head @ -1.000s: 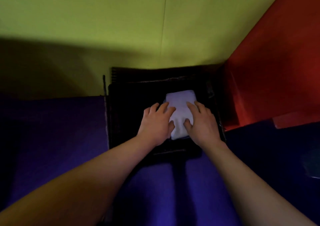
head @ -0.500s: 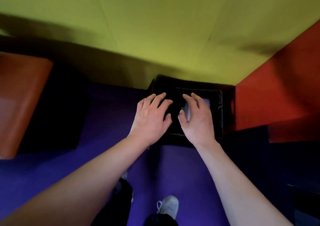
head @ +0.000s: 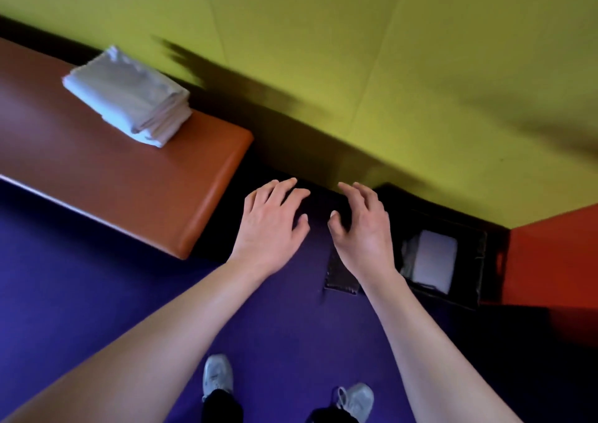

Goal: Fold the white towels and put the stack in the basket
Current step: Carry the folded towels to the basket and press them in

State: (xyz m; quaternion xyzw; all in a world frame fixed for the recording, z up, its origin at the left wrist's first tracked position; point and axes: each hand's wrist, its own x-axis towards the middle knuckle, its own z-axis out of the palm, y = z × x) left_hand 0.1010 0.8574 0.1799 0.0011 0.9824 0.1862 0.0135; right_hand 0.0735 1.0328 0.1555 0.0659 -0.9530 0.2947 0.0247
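Hovering hands, left (head: pixel 270 225) and right (head: pixel 362 228), spread, empty | towels (head: pixel 433 260) in basket (head: pixel 482 251) (no writing)

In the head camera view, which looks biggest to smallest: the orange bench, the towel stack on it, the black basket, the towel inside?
1. orange bench
2. black basket and towel stack: look alike, so unranked
3. towel in the basket
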